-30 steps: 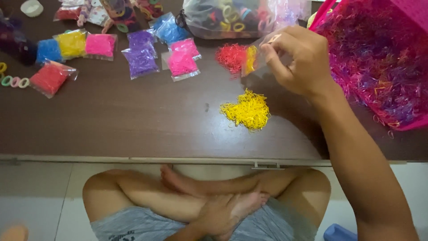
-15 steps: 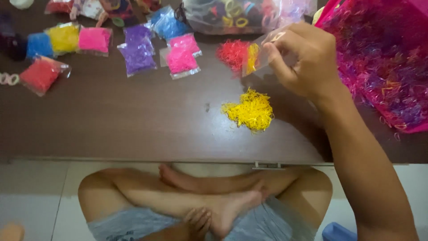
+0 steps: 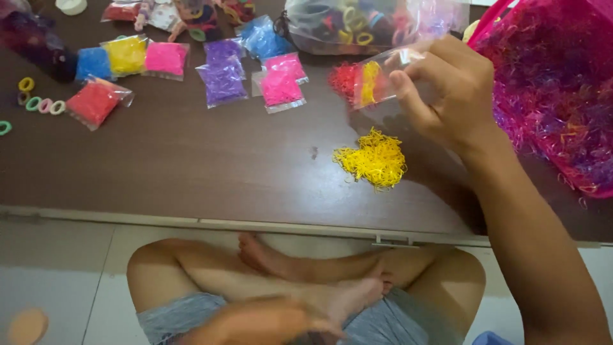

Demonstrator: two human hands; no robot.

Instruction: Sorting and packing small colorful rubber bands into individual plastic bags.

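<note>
Right hand (image 3: 450, 96) pinches a small clear plastic bag (image 3: 383, 80), partly filled with yellow bands, above the dark worktop (image 3: 191, 166). We should keep its mouth open over the loose yellow rubber-band pile (image 3: 373, 160). Left hand (image 3: 268, 322) rests blurred at our lap, grip unreadable.

Dark brown table (image 3: 191, 166) with yellow band pile (image 3: 373, 160), coloured band packets (image 3: 221, 80), pink basket (image 3: 555, 96).

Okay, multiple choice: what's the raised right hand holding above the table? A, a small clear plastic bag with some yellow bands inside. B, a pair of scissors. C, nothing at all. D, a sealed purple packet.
A: the right hand pinches a small clear bag with yellow bands inside, above the loose yellow pile.
</note>
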